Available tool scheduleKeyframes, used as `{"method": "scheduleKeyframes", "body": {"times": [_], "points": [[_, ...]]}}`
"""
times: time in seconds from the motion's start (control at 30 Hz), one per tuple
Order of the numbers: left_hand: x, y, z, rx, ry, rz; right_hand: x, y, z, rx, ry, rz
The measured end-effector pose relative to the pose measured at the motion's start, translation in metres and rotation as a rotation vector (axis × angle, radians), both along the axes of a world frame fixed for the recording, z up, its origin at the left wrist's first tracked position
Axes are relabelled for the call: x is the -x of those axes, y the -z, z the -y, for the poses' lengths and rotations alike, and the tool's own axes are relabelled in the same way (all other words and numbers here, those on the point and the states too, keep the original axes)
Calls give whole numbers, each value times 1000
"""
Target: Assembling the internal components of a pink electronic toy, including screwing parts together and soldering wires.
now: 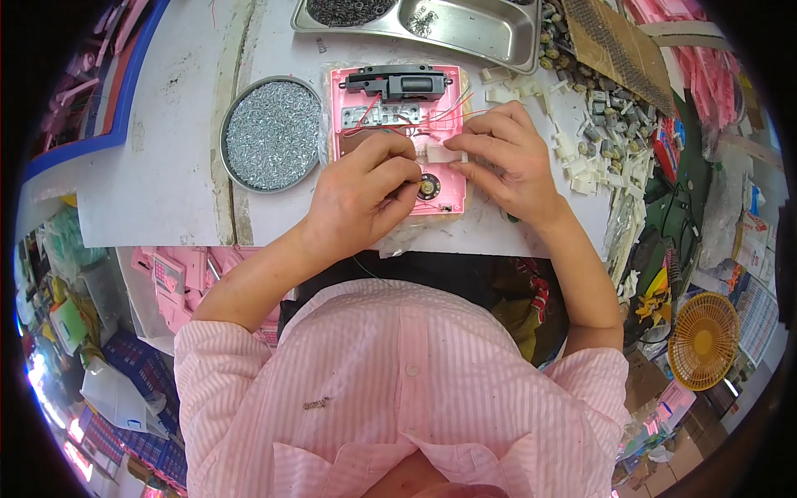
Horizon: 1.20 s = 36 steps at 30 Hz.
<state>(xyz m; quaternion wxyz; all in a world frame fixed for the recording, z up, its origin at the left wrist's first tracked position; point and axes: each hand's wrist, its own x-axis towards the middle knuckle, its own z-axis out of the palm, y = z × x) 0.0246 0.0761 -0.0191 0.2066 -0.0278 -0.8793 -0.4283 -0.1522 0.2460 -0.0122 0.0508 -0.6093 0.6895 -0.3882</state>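
A pink plastic housing (pixel 452 196) lies on the table before me. Across its far end sits a black plastic unit (pixel 407 85), with a metal-coloured plate (pixel 357 116) and thin red wires (pixel 452 105) nearer me. My right hand (pixel 519 162) reaches in from the right, its thumb and fingers closed on a small white plastic part (pixel 442 154) over the housing. My left hand (pixel 361 189) is over the housing's left side, fingertips pinched together beside that part; whatever they hold is hidden. Just below the fingertips shows a round black disc with a brass-coloured centre (pixel 428 187).
A round dish of small silvery screws (pixel 274 133) stands to the left. At the far side is a metal compartment tray (pixel 473 33) with dark small parts. White plastic pieces and small motors (pixel 594 133) are heaped at right, beside cardboard (pixel 618 54). A bin of pink parts (pixel 178 278) sits below the table's left edge.
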Motion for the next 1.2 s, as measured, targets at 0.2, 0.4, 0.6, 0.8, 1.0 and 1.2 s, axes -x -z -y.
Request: {"method": "scheduleKeyframes", "body": {"times": [0.2, 0.4, 0.6, 0.8, 1.0, 1.2], "points": [[1, 0, -1, 62, 23, 11, -11, 17, 8, 30, 31, 89], [3, -3, 3, 158, 83, 68, -21, -5, 3, -132, 122, -74], [8, -6, 5, 179, 135, 41, 50, -14, -45, -258, 494, 45], [17, -3, 10, 172, 232, 18, 115, 12, -40, -612, 808, -491], [14, -7, 9, 188, 220, 23, 103, 4, -47, -692, 734, -388], [78, -42, -13, -38, 33, 167, 73, -7, -67, -483, 665, -301]]}}
